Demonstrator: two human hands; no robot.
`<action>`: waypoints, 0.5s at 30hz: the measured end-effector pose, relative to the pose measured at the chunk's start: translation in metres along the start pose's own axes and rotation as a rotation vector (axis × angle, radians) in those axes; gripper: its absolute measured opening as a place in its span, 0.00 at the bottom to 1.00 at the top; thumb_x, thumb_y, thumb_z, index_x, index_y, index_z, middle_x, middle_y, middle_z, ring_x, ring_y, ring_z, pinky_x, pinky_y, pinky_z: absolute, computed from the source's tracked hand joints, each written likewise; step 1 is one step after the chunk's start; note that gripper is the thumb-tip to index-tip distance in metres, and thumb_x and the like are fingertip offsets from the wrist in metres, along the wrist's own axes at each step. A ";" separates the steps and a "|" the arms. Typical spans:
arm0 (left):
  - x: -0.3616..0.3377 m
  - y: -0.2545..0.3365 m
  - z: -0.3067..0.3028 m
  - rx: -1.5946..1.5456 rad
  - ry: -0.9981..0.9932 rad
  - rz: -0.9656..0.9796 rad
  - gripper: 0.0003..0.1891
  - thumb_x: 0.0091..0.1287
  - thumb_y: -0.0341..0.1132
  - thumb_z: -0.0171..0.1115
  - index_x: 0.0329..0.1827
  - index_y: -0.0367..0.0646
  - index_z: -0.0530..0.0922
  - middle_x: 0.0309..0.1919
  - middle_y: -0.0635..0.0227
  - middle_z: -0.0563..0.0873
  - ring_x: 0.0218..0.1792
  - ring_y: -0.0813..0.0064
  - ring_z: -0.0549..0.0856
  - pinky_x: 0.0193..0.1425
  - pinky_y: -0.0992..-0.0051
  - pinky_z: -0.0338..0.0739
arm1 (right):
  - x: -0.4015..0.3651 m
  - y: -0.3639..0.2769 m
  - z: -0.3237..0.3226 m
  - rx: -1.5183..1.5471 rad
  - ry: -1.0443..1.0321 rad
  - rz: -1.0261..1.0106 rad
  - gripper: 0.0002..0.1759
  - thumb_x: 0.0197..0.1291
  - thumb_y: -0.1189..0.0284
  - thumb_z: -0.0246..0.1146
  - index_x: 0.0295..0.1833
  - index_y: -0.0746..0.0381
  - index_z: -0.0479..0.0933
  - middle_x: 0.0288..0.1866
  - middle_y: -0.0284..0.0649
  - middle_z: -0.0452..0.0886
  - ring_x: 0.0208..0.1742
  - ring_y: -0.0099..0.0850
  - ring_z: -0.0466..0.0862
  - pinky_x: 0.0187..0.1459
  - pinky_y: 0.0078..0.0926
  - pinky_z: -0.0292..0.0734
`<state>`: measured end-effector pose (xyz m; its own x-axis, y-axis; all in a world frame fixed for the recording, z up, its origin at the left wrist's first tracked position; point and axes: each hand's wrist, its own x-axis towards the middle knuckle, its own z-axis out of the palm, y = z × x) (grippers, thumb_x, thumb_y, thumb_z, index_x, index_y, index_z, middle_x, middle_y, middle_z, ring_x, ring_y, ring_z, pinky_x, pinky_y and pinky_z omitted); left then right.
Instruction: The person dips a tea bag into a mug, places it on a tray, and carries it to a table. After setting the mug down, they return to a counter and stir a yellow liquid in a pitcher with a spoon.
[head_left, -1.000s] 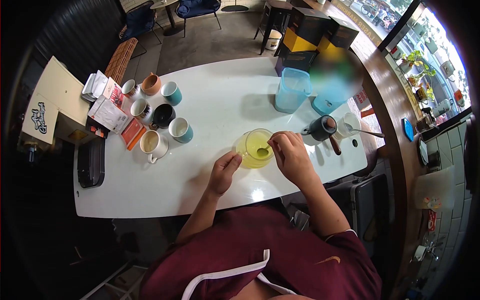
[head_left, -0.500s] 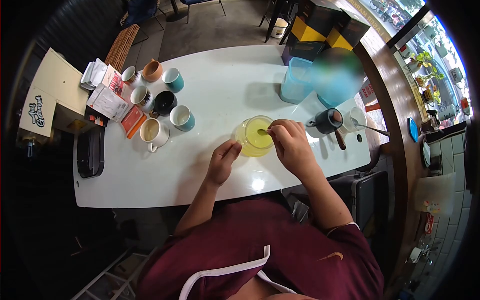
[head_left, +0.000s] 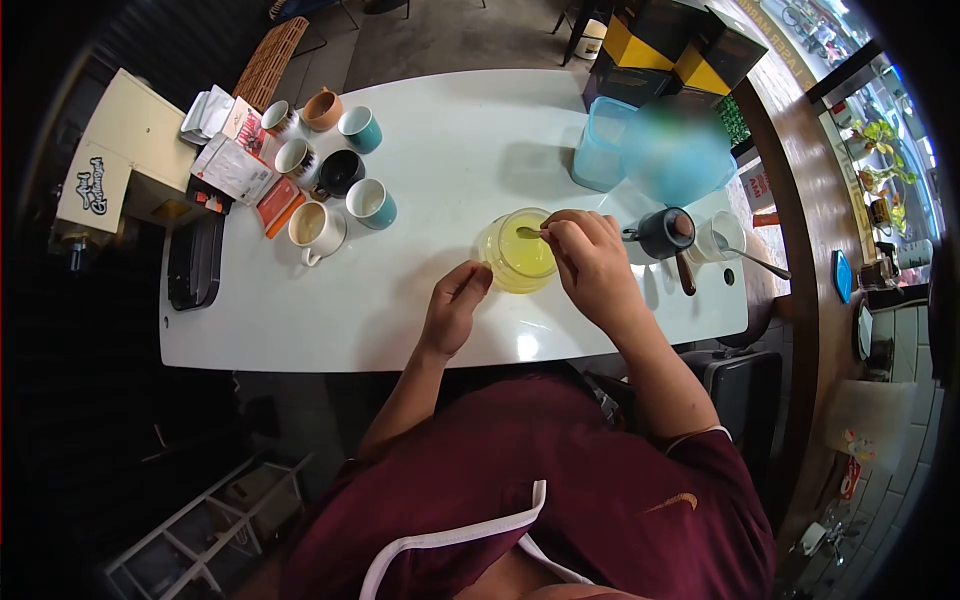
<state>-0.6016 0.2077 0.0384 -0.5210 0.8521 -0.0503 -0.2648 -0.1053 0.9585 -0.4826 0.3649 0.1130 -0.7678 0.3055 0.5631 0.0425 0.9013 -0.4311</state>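
A round clear glass vessel (head_left: pixel 520 287) with yellow-green liquid stands on the white table (head_left: pixel 440 130) in front of me. My left hand (head_left: pixel 455 308) is closed at its near left side, thumb and fingers pinched together where they meet the glass; whether there is a handle there is hidden. A small spoon (head_left: pixel 528 232) dips into the liquid near the far part of the rim. Its handle is pinched between the thumb and fingers of my right hand (head_left: pixel 600 262), which is held over the right side of the glass.
Several cups, including a white mug (head_left: pixel 318 232) and a turquoise cup (head_left: pixel 371 204), stand at left beside packets (head_left: pixel 235 168). At right are a dark pot (head_left: pixel 664 233) with a brown handle, a glass (head_left: pixel 712 240) holding a spoon, and a blue container (head_left: pixel 600 145).
The spoon has shifted within the liquid toward the far side of the glass, with my right hand moving along. My left hand stays at the glass. The whole view has tilted slightly.
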 end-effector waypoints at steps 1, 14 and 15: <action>-0.003 0.000 0.005 -0.004 0.011 0.005 0.13 0.76 0.37 0.49 0.31 0.43 0.70 0.23 0.78 0.66 0.27 0.85 0.63 0.34 0.81 0.59 | -0.002 0.001 -0.006 -0.044 -0.019 -0.030 0.05 0.59 0.75 0.61 0.39 0.62 0.73 0.38 0.38 0.79 0.40 0.38 0.78 0.46 0.34 0.68; -0.028 -0.013 0.080 -0.057 0.185 0.049 0.13 0.76 0.37 0.50 0.30 0.43 0.70 0.24 0.76 0.66 0.27 0.83 0.63 0.34 0.80 0.59 | -0.029 0.032 -0.047 0.163 -0.001 -0.113 0.05 0.59 0.77 0.64 0.38 0.63 0.74 0.36 0.38 0.81 0.40 0.38 0.79 0.43 0.32 0.69; -0.031 -0.013 0.086 -0.063 0.209 0.058 0.13 0.76 0.38 0.50 0.30 0.44 0.70 0.24 0.76 0.66 0.27 0.83 0.63 0.34 0.80 0.59 | -0.030 0.034 -0.050 0.127 0.010 -0.166 0.05 0.59 0.77 0.63 0.38 0.62 0.73 0.35 0.39 0.80 0.38 0.38 0.79 0.42 0.32 0.68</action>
<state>-0.5124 0.2265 0.0514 -0.6921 0.7194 -0.0585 -0.2757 -0.1886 0.9426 -0.4263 0.4015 0.1172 -0.7510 0.1598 0.6407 -0.1653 0.8939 -0.4167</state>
